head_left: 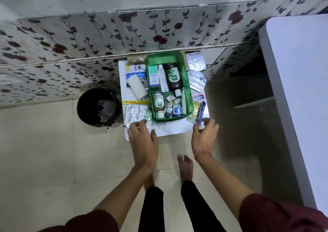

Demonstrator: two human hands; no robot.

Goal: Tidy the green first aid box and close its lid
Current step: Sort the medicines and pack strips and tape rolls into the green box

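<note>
Floral wall [88,41], tile floor [44,151].

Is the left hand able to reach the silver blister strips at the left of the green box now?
Probably yes. The left hand is open with its fingertips already at the near edge of the blister strips, and nothing lies between them. The green box stands beside them, not over them.

The single head-worn wide-angle camera looks steeply down from standing height, facing a wall covered in rose-patterned paper [106,36]. A small white square table [174,127] sits mid-frame, fairly far below, with the person's forearms reaching up from the bottom edge. Straight lines bow toward the borders; no second view overlaps it.
</note>
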